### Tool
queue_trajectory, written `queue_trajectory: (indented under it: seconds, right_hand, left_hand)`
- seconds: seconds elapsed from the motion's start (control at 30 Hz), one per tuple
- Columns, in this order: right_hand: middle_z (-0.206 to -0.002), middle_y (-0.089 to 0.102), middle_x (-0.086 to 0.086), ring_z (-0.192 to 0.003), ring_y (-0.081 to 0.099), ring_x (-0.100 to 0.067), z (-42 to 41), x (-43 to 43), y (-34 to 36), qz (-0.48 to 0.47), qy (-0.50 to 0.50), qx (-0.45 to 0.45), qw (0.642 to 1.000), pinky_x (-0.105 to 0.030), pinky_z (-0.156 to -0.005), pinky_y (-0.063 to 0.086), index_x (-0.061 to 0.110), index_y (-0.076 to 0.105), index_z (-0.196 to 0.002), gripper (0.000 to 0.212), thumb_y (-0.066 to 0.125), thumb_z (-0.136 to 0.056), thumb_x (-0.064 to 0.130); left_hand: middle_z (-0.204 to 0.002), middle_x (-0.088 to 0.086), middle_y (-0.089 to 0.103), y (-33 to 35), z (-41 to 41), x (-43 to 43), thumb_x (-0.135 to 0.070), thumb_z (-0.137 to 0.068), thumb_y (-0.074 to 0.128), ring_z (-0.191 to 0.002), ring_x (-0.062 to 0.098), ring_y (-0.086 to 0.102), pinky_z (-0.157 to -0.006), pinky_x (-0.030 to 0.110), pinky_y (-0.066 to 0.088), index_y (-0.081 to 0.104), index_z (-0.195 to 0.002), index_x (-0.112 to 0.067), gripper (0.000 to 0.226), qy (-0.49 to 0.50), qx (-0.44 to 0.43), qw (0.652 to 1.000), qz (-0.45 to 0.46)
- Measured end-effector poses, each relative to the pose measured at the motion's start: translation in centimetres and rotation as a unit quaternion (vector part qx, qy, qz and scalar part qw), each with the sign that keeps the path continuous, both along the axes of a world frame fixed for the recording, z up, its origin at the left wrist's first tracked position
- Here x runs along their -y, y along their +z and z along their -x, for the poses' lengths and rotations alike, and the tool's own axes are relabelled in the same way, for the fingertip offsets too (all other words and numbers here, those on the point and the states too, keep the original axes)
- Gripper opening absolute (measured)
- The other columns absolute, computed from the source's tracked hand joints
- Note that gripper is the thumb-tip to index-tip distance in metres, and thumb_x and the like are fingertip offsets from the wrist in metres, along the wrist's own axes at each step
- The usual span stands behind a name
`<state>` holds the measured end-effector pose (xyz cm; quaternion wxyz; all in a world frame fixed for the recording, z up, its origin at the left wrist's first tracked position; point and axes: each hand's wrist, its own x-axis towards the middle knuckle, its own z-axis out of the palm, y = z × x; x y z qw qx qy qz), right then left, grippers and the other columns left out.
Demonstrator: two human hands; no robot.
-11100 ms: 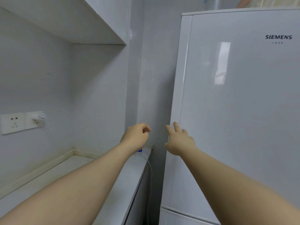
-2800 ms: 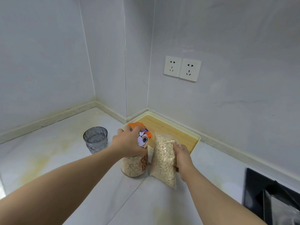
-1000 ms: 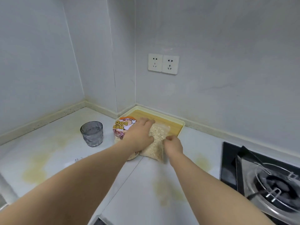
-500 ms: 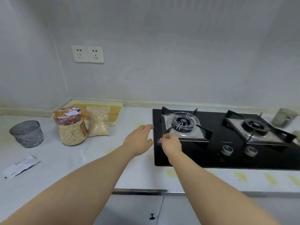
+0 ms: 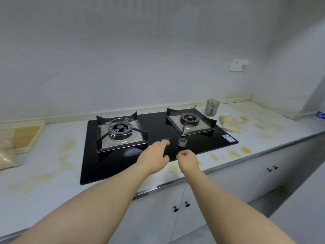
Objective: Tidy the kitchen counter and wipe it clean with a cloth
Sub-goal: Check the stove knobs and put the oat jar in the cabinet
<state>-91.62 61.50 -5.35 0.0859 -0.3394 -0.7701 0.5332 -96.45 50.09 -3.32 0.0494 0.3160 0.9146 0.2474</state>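
Note:
The white counter (image 5: 52,173) carries yellow stains on both sides of a black gas hob (image 5: 158,134). My left hand (image 5: 154,156) hovers over the hob's front edge with relaxed fingers and holds nothing. Just right of it, my right hand (image 5: 188,160) hangs with loosely curled fingers, also holding nothing. A clear bag of oats (image 5: 230,125) lies on the counter right of the hob, with a grey cup (image 5: 212,107) behind it. At the far left stands a cream tray (image 5: 26,138), with another oat bag (image 5: 6,152) in front of it. No cloth is in view.
The hob has two burners with metal pan supports, the left burner (image 5: 119,132) and the right burner (image 5: 190,120), and a knob (image 5: 182,143) just beyond my right hand. White cabinet doors (image 5: 181,205) sit below the counter edge. A wall socket (image 5: 237,65) is at the back right.
My view has swung right from the corner with the jar and oat bag to the hob. Both hands let go of those and moved over the hob's front edge.

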Motion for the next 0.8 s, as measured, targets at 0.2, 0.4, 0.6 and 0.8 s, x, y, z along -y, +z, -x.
queue_trajectory:
  seconds: [0.2,0.4,0.6,0.8]
  right_hand:
    - [-0.104,0.055,-0.006,-0.093,0.050,-0.020,-1.3,-11.6,-0.5,-0.006,-0.041,0.003,0.999,-0.033,-0.083,0.045,0.010,0.054,-0.117,0.025,0.046,-0.094,0.014]
    - [-0.109,0.057,-0.007,-0.092,0.049,-0.020,-1.2,-21.1,-0.6,0.016,-0.061,-0.002,0.998,-0.028,-0.078,0.041,0.012,0.055,-0.115,0.024,0.044,-0.093,0.012]
    - [-0.099,0.055,-0.004,-0.086,0.049,-0.022,0.5,-28.2,-1.7,0.030,-0.087,-0.007,0.996,-0.028,-0.075,0.039,0.014,0.056,-0.110,0.022,0.045,-0.092,0.011]
    - [-0.097,0.054,-0.005,-0.082,0.049,-0.021,4.0,-34.6,-2.0,0.004,-0.116,0.008,0.993,-0.027,-0.063,0.037,0.013,0.054,-0.101,0.015,0.042,-0.092,0.012]
  left_hand:
    - [-0.140,0.003,0.044,-0.3,0.1,-11.7,-0.020,-0.091,0.047,-0.124,0.021,0.046,-0.097,0.035,0.043,0.035,-0.140,-0.023,0.050,-0.014,0.003,1.000,-0.012]
    - [-0.144,0.002,0.041,-0.9,0.9,-22.0,-0.020,-0.090,0.047,-0.130,0.020,0.042,-0.102,0.037,0.042,0.034,-0.141,-0.024,0.052,-0.037,0.021,0.999,0.002]
    - [-0.142,0.004,0.043,-2.0,3.7,-29.6,-0.021,-0.092,0.046,-0.128,0.020,0.045,-0.101,0.037,0.042,0.034,-0.141,-0.022,0.051,-0.063,0.020,0.998,0.018]
    - [-0.137,0.005,0.047,-3.1,8.7,-36.2,-0.023,-0.096,0.042,-0.124,0.022,0.048,-0.098,0.035,0.042,0.038,-0.138,-0.020,0.042,-0.080,0.022,0.997,0.008]
